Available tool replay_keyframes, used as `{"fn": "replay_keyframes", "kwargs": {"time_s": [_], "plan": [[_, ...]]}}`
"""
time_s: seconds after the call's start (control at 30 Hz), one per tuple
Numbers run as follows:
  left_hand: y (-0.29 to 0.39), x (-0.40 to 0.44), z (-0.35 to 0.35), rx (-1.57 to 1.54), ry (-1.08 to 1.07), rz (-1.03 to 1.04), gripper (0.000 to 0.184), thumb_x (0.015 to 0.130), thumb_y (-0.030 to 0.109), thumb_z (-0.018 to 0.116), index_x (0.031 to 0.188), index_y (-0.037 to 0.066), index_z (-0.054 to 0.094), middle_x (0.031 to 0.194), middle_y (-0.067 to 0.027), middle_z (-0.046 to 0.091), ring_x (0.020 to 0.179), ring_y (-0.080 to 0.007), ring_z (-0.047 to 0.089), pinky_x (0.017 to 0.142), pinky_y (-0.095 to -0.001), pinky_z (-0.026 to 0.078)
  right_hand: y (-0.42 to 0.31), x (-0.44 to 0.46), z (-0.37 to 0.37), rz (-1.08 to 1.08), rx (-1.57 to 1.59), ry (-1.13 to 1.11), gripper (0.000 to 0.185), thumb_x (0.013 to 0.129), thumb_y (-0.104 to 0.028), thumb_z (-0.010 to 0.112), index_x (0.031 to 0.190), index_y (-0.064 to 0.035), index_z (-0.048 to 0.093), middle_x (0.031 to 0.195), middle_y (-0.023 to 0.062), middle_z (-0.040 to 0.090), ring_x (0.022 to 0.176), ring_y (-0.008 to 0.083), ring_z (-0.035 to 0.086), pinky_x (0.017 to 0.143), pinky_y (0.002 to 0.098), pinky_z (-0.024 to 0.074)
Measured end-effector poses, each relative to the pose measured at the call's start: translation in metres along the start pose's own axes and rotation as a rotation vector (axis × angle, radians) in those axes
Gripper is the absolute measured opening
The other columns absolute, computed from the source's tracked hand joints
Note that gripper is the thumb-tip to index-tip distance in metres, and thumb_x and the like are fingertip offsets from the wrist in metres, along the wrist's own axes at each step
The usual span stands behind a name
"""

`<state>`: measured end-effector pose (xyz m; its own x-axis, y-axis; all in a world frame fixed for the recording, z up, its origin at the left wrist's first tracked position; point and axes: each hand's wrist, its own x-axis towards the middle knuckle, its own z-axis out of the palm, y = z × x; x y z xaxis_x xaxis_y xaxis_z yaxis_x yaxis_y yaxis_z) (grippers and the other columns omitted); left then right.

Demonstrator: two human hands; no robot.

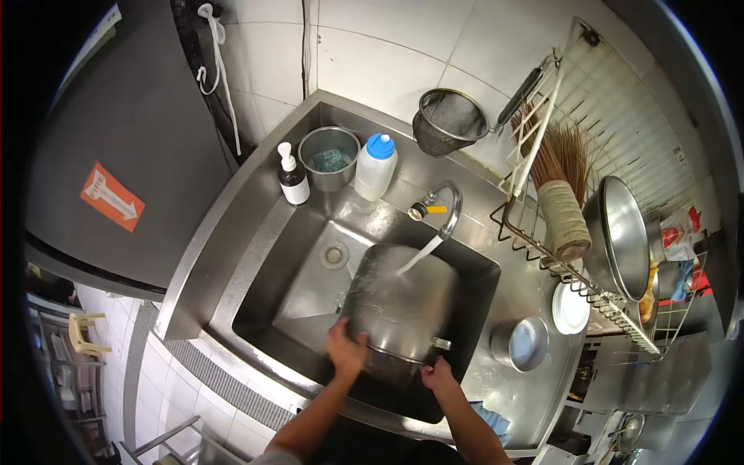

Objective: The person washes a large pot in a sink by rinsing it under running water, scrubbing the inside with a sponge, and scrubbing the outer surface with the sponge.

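Observation:
A large steel pot (407, 298) lies tilted in the sink (298, 298), its outer surface under water running from the curved faucet (452, 213). My left hand (346, 350) is at the pot's near left edge, thumb and fingers apart on the metal. At the near right, my right hand (438, 374) has its fingers closed on the rim, just below a small metal handle (441, 342). The pot's inside is mostly hidden.
Behind the sink stand a pump bottle (294, 180), a steel container (329, 178) with a green scrubber, and a blue-capped bottle (376, 170). A strainer (451, 122) hangs from the wire rack (535, 155). A small pot (520, 344) sits right.

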<state>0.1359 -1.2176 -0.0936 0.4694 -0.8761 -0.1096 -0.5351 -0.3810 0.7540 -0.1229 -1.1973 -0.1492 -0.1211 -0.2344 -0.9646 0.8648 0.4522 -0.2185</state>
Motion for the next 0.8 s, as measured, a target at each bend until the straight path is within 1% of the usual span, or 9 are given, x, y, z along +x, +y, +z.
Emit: {"fn": "replay_keyframes", "kwargs": {"time_s": [0.07, 0.13, 0.23, 0.37, 0.47, 0.53, 0.6, 0.7, 0.8], "plan": [[-0.042, 0.012, 0.007, -0.041, 0.127, -0.283, 0.05, 0.085, 0.031, 0.068, 0.127, 0.009, 0.052, 0.125, -0.0129, 0.055, 0.103, -0.0346, 0.058, 0.086, -0.0446, 0.048, 0.017, 0.024, -0.011, 0.123, 0.07, 0.004, 0.024, 0.099, -0.022, 0.035, 0.094, -0.0124, 0.057, 0.08, 0.0057, 0.057, 0.06, 0.0169, 0.047, 0.036, 0.0182, 0.0312], [-0.007, 0.032, -0.03, -1.004, -0.321, -1.11, 0.045, 0.093, 0.032, 0.059, 0.129, 0.008, 0.048, 0.125, -0.0105, 0.055, 0.096, -0.0291, 0.062, 0.076, -0.0407, 0.051, 0.034, 0.03, -0.015, 0.355, 0.219, 0.043, 0.02, 0.096, -0.019, 0.038, 0.093, -0.0129, 0.056, 0.074, 0.0067, 0.055, 0.056, 0.0165, 0.045, 0.033, 0.0172, 0.0252], [-0.027, 0.051, 0.015, -1.097, -0.398, -0.686, 0.04, 0.098, 0.031, 0.053, 0.129, 0.007, 0.048, 0.119, -0.0073, 0.059, 0.086, -0.023, 0.064, 0.07, -0.0363, 0.051, 0.074, 0.049, -0.029, 0.458, 0.203, -0.125, 0.024, 0.098, -0.023, 0.037, 0.092, -0.0089, 0.055, 0.075, 0.0084, 0.053, 0.057, 0.0181, 0.045, 0.04, 0.0219, 0.0384], [0.008, 0.075, -0.004, -0.889, -0.443, -0.661, 0.024, 0.096, 0.022, 0.054, 0.115, 0.008, 0.058, 0.097, -0.0036, 0.066, 0.076, -0.017, 0.064, 0.069, -0.0332, 0.052, 0.11, 0.047, 0.003, 0.527, -0.164, -0.089, 0.03, 0.098, -0.026, 0.039, 0.103, -0.0027, 0.057, 0.087, 0.0143, 0.059, 0.067, 0.0234, 0.056, 0.059, 0.0319, 0.0535], [-0.028, 0.081, 0.018, -0.634, -0.478, -0.423, 0.03, 0.094, 0.021, 0.058, 0.119, 0.005, 0.058, 0.09, -0.0049, 0.068, 0.079, -0.0161, 0.065, 0.072, -0.0318, 0.051, 0.105, 0.011, -0.001, -0.001, -0.894, -0.673, 0.036, 0.099, -0.028, 0.043, 0.116, 0.0017, 0.055, 0.103, 0.0219, 0.061, 0.084, 0.0299, 0.064, 0.079, 0.0423, 0.056], [-0.047, 0.091, 0.027, -0.492, -0.453, -0.206, 0.032, 0.092, 0.02, 0.061, 0.12, 0.005, 0.058, 0.087, -0.0043, 0.069, 0.079, -0.0152, 0.065, 0.072, -0.0307, 0.051, 0.067, -0.042, 0.033, 0.296, -1.125, -0.509, 0.039, 0.098, -0.026, 0.047, 0.125, 0.0014, 0.052, 0.114, 0.0246, 0.06, 0.095, 0.0325, 0.066, 0.08, 0.0446, 0.0567], [-0.037, 0.087, 0.013, -0.189, -0.537, 0.058, 0.036, 0.085, 0.025, 0.066, 0.112, 0.004, 0.06, 0.095, -0.0177, 0.068, 0.089, -0.0325, 0.066, 0.078, -0.0392, 0.052, 0.029, -0.081, 0.059, 0.001, -1.187, -0.648, 0.037, 0.097, -0.026, 0.049, 0.123, 0.0007, 0.053, 0.109, 0.0219, 0.063, 0.092, 0.0305, 0.066, 0.081, 0.0436, 0.056], [-0.034, 0.061, 0.006, 0.19, -0.462, 0.13, 0.035, 0.082, 0.024, 0.065, 0.113, 0.008, 0.058, 0.098, -0.0173, 0.068, 0.093, -0.0386, 0.063, 0.083, -0.0449, 0.05, -0.026, -0.07, 0.12, -0.579, -1.038, -0.799, 0.04, 0.096, -0.031, 0.053, 0.122, -0.0012, 0.055, 0.104, 0.0151, 0.066, 0.087, 0.0249, 0.067, 0.081, 0.038, 0.0556], [-0.023, 0.037, -0.028, 0.037, -0.605, 0.015, 0.038, 0.083, 0.029, 0.063, 0.119, 0.016, 0.059, 0.103, -0.0169, 0.067, 0.097, -0.0381, 0.063, 0.087, -0.0454, 0.05, -0.07, -0.099, 0.205, -0.503, -0.839, -0.789, 0.057, 0.096, -0.043, 0.051, 0.123, 0.0076, 0.051, 0.112, 0.0198, 0.062, 0.1, 0.0322, 0.064, 0.091, 0.0427, 0.0514]]}}
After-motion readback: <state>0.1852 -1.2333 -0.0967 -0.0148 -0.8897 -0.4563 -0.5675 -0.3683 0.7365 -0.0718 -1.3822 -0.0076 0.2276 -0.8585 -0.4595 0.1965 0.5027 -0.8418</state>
